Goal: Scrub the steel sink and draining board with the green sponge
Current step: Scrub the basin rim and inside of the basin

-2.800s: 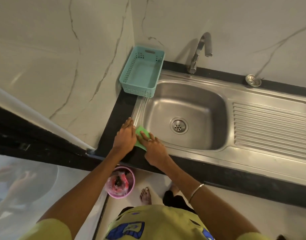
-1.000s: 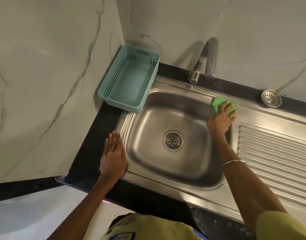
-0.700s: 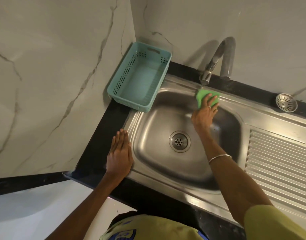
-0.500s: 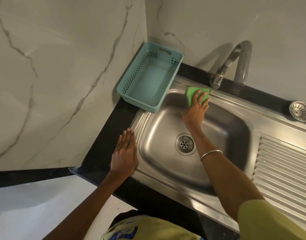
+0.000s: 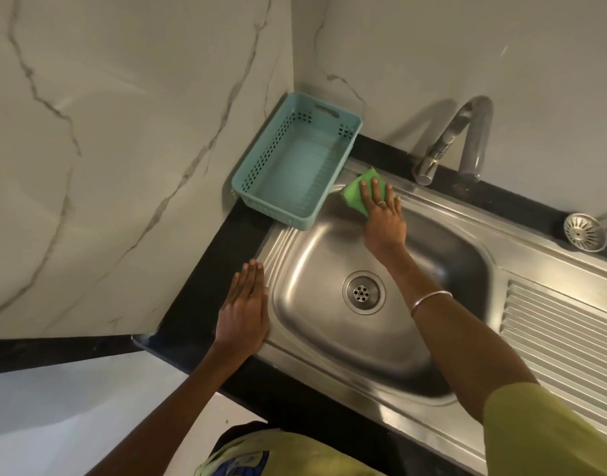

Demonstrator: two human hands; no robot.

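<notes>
The green sponge (image 5: 355, 191) lies under the straight fingers of the right hand (image 5: 382, 218), pressed flat on the sink (image 5: 329, 338) rim at the far left corner, just beside the blue basket (image 5: 295, 166). The left hand (image 5: 243, 310) rests flat and open on the black counter (image 5: 205, 304) at the sink's left edge. The draining board (image 5: 563, 338) lies to the right.

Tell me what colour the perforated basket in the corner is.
The basket is pale teal, seen clearly in the head view.
</notes>
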